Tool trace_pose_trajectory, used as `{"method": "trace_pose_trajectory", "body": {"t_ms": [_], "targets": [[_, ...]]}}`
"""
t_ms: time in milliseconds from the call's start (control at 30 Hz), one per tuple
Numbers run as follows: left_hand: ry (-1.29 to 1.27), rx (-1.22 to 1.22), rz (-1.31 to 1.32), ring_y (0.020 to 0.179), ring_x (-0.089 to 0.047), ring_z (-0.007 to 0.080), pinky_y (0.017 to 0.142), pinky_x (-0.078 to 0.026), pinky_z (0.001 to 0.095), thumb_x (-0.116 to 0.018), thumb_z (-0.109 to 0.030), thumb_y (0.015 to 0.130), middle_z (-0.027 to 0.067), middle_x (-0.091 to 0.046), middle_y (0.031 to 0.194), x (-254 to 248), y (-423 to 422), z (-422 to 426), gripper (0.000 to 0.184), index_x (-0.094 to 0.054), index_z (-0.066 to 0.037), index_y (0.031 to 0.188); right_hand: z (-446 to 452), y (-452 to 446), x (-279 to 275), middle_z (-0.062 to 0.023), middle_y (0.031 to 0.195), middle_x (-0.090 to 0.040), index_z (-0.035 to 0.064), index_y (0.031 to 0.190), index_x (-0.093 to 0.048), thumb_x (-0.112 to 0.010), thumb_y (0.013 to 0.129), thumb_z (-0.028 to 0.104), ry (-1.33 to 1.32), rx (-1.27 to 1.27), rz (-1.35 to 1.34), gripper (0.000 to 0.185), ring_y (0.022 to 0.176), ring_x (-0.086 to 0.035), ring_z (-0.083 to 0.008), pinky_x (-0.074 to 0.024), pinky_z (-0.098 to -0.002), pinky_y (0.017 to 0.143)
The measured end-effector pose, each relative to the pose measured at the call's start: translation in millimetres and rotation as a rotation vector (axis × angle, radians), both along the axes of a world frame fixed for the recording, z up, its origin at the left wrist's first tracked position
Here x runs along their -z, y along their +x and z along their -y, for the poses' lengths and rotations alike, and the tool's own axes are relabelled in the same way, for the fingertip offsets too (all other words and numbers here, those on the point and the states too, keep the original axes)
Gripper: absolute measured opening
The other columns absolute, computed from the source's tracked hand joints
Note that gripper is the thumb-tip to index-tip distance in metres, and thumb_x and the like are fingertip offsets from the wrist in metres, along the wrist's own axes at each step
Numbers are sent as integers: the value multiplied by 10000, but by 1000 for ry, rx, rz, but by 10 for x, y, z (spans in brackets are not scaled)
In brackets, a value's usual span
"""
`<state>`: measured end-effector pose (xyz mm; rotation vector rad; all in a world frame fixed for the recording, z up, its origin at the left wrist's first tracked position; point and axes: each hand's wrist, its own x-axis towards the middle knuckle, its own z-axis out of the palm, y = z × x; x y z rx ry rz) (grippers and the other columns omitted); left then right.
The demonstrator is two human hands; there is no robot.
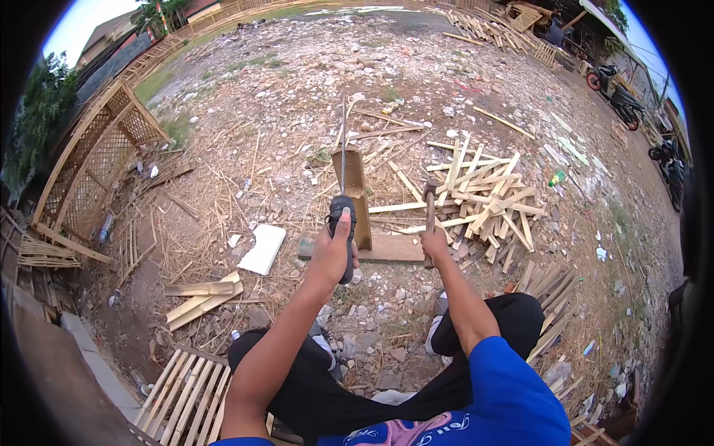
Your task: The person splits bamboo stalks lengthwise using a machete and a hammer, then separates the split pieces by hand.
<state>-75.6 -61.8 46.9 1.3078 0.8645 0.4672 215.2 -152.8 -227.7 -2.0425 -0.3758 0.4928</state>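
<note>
My left hand (335, 251) is closed around the black handle of a machete (343, 119). Its long thin blade points away from me and crosses the top of a split bamboo piece (360, 215); whether it touches or bites into the bamboo I cannot tell. The bamboo stands upright on a wooden board (398, 247) lying on the ground. My right hand (434, 244) grips the wooden handle of a hammer (430, 195), its head up, to the right of the bamboo and apart from it.
A heap of split bamboo strips (491, 193) lies beyond my right hand. Left are a white block (262, 247), halved bamboo pieces (204, 301) and a slatted bamboo frame (186, 394). A woven bamboo panel (97, 171) leans farther left. Motorcycles (617, 97) stand far right.
</note>
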Motion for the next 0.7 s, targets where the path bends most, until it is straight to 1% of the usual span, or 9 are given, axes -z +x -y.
{"method": "trace_pose_trajectory", "body": {"t_ms": [33,67,100,200,233,267,433,467,700], "targets": [[-8,5,-4,512,-554,138,496,-469,281,-504,-606,952,36,-544,635,-12,-4,1,507,-452,-102,946,-42,22,-539,-131,742,-642,-51,923,-619,-668,809,192,109,-63,-13,273,641,-625,-231,-492,-403,603],[-14,10,-8,511,-554,137,493,-469,283,-503,-605,953,36,-545,634,-20,-9,2,507,-452,-100,941,-63,-33,-1185,-70,668,-576,-6,912,-571,-665,885,300,138,-155,49,321,551,-548,-163,-461,-354,522],[-3,-13,16,510,-557,140,482,-466,289,-498,-598,959,38,-546,634,-20,-6,17,509,-455,-93,910,-96,-47,-1658,-43,651,-539,21,927,-537,-627,922,370,219,-202,16,360,536,-520,-133,-442,-321,497],[8,-27,18,510,-561,144,473,-461,293,-493,-592,963,39,-543,633,7,-13,25,514,-459,-82,909,-91,-186,-2598,7,638,-467,83,975,-466,-499,996,502,414,-401,-50,421,507,-459,-75,-396,-245,447],[18,-11,26,506,-562,146,473,-462,293,-491,-587,966,40,-540,632,-2,-19,27,515,-461,-75,925,-74,-248,-2776,11,665,-479,80,995,-465,-473,1001,523,386,-466,-33,444,518,-466,-77,-403,-231,456],[23,-16,29,507,-562,146,472,-461,293,-491,-584,967,41,-541,633,-22,-14,29,514,-462,-72,929,-51,-288,-2872,14,681,-485,80,982,-470,-472,1004,515,366,-511,-41,435,534,-469,-63,-391,-217,476],[16,-36,24,507,-564,147,472,-461,293,-490,-575,971,46,-547,636,-63,-45,87,513,-471,-64,933,58,-643,-3066,-114,741,-571,4,1025,-550,-488,1004,479,77,-556,403,479,685,-584,-209,-449,-373,631],[11,-25,30,507,-564,147,473,-462,293,-492,-576,970,46,-548,636,-66,-48,89,515,-473,-62,935,84,-761,-3161,-187,794,-604,-13,1064,-568,-486,1002,474,25,-562,459,497,761,-608,-306,-446,-444,690],[14,-6,28,503,-561,145,475,-453,286,-485,-598,963,48,-550,622,4,-78,57,536,-488,-63,925,-48,-913,-3224,-209,773,-618,6,1105,-556,-461,1012,458,-58,-557,581,471,753,-624,-379,-446,-475,687]]}}
